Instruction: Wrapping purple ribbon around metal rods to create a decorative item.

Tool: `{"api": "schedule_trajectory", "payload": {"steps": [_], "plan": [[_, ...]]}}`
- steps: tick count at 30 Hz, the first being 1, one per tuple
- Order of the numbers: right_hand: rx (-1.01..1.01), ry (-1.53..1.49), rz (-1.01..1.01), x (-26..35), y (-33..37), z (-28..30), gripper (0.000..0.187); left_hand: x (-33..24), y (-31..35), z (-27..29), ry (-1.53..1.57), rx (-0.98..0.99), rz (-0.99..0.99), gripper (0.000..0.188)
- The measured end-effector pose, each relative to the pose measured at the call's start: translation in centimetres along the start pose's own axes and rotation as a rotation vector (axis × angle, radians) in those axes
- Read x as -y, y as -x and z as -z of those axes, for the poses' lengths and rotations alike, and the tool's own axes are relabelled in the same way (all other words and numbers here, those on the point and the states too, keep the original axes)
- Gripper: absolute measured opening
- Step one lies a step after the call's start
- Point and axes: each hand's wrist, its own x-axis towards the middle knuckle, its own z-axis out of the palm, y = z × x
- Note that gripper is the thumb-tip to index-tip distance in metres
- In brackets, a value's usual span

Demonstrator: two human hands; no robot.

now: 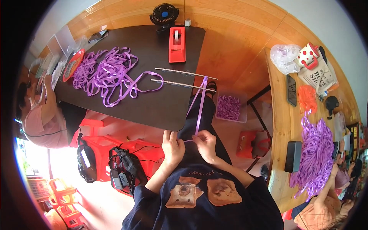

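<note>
Two thin twisted metal sticks, possibly chopsticks (180, 71), lie side by side and jut out past the right edge of the dark table. A purple ribbon (201, 109) is looped near their outer ends, and its strands run down toward me. At the lower end my right hand (206, 146) pinches the ribbon between thumb and fingers. My left hand (173, 147) is closed just below the table's near corner; a short piece of ribbon stretches between both hands. A big tangled heap of purple ribbon (111, 73) rests on the table, one strand curling toward the sticks.
The dark table (153, 111) also bears a red tape dispenser (177, 45) and a black fan (165, 15). A clear bin (230, 107) of purple pieces stands on the floor. Red stools (142, 151) are at left. The wooden table (281, 153) holds more ribbon; people sit at both sides.
</note>
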Motion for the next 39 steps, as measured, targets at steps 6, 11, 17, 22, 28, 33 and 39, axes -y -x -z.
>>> {"api": "schedule_trajectory", "payload": {"steps": [6,11,17,22,28,33,39], "plan": [[-0.061,-0.004,-0.034,0.0,-0.1,-0.1,0.011,-1.1,-0.4,0.7,0.115,0.252,0.183,0.053],[-0.086,-0.01,-0.014,0.2,0.1,-0.6,0.011,-1.0,-0.9,0.3,-0.025,0.13,0.066,0.042],[-0.099,0.059,0.059,0.0,0.2,-0.4,0.011,2.0,-1.5,-1.4,0.098,0.131,0.178,0.019],[-0.097,0.035,0.037,-0.3,0.0,0.1,0.01,2.2,-1.0,-1.1,0.337,0.225,0.24,0.034],[-0.067,0.005,0.014,-1.0,-0.1,0.4,0.009,1.7,-0.9,1.4,1.332,0.494,0.762,0.032],[-0.055,0.027,0.008,-1.0,-0.1,0.4,0.009,1.4,-1.0,2.4,1.332,0.623,0.721,0.024],[-0.076,0.036,0.123,-0.8,0.0,0.0,0.009,1.0,0.1,0.8,0.664,0.306,0.65,0.007]]}}
